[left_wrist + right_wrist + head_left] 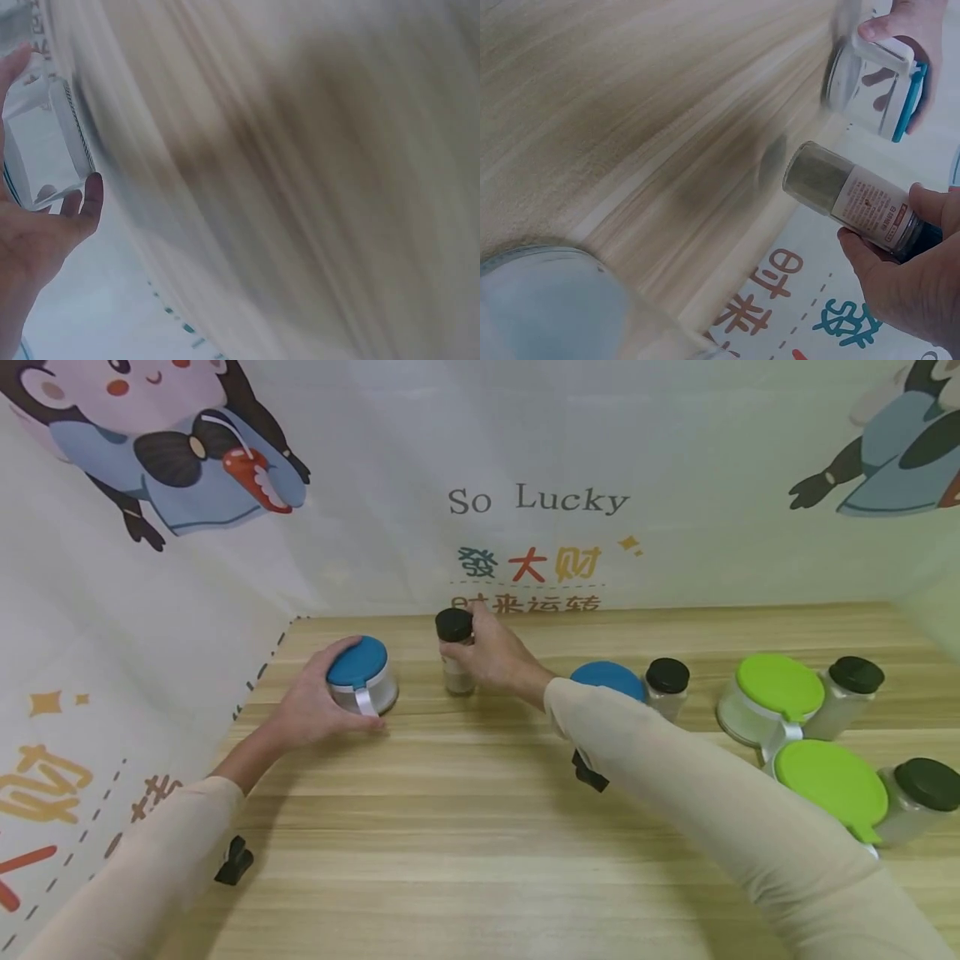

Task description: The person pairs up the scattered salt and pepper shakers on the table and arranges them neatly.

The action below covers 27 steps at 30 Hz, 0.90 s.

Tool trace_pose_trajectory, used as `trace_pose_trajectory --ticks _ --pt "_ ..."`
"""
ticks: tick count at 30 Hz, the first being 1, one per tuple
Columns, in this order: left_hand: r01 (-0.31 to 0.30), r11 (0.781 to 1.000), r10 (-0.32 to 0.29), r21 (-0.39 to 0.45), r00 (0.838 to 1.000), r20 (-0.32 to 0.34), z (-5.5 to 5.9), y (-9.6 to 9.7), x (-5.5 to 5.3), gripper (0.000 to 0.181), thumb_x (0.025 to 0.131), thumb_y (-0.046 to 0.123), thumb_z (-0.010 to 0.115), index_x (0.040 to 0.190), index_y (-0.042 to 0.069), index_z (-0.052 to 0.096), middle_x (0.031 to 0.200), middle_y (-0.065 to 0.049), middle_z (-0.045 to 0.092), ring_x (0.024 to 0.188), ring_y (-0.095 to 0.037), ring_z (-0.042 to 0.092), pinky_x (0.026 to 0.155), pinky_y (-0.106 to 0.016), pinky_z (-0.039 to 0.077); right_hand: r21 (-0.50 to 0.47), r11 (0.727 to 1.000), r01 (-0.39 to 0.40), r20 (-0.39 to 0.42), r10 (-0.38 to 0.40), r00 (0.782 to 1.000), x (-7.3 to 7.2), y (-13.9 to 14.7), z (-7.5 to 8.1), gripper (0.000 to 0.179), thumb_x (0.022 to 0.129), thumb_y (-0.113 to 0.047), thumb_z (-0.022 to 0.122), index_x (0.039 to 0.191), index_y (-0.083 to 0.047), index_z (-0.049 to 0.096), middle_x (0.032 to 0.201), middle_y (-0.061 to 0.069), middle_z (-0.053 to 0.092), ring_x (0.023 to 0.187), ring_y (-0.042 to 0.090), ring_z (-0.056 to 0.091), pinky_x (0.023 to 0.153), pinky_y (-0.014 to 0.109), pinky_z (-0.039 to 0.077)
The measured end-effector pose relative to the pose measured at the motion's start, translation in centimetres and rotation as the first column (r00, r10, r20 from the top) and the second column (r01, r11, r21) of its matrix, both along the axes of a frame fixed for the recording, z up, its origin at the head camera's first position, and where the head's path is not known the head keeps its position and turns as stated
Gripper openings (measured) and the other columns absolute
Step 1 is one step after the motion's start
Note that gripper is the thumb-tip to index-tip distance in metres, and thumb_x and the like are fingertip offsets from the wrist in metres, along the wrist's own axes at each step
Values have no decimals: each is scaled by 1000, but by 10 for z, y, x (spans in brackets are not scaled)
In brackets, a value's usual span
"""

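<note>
My left hand (318,703) holds a clear jar with a blue lid (357,662) and a white handle, fingers round its far-left side and thumb along the front. In the left wrist view that jar (46,146) shows at the left edge, between thumb and fingers. To its right, my right hand (495,647) grips a glass spice bottle (459,678) near its black cap. In the right wrist view the bottle (870,206) bears a white label with red print and has greyish powder at its base end. Its base is close over the wood table (667,142), beside a shadow.
Another blue-lidded jar (606,677) and a black-capped bottle (667,685) stand behind my right forearm. Farther right are two green-lidded jars (780,685), each beside a black-capped bottle (851,693). A printed cloth (375,485) hangs along the back and left side.
</note>
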<state>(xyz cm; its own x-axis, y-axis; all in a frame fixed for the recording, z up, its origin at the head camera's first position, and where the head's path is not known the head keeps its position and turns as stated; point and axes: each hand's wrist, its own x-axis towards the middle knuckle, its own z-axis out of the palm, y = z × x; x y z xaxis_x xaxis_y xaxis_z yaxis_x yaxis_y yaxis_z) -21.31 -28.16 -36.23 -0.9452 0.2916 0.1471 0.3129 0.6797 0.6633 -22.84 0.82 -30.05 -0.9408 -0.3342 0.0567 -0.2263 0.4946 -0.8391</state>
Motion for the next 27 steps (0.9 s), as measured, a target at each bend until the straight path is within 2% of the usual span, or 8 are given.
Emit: trace_pose_trajectory --ticks 7,13,17,21,27 --pt "34 999 -34 -5 999 -26 11 26 5 120 66 33 98 161 25 26 156 -18 31 139 -40 36 107 -64 34 -39 999 12 -7 -12 1000 1 1 3 46 100 -19 69 136 -1 46 137 18 56 121 29 58 99 38 49" --pt "64 998 -64 6 998 -21 19 44 7 117 68 32 97 161 24 27 156 -17 31 137 -39 38 106 -63 36 -87 996 -1 -70 -5 998 4 4 2 52 95 -20 75 137 0 50 130 16 59 112 27 63 92 35 53" --pt "81 996 -80 27 997 -17 21 54 11 116 67 32 98 160 26 29 155 -16 32 136 -39 39 105 -63 38 -74 997 -29 -103 22 994 9 8 0 53 93 -19 78 135 2 53 125 15 62 108 26 65 88 32 54" --pt "82 996 -81 36 996 -23 24 64 21 115 67 34 98 160 27 29 156 -16 32 136 -38 39 104 -62 39 -50 998 -39 -111 33 993 17 17 -2 56 92 -21 79 136 3 54 123 15 63 107 26 65 87 31 54" --pt "111 992 -114 -54 993 -45 35 85 49 115 65 46 97 159 32 31 153 -11 37 133 -34 43 101 -59 44 -42 999 -25 -166 18 986 33 41 3 55 90 -21 81 134 1 57 121 15 65 105 27 67 87 34 55"
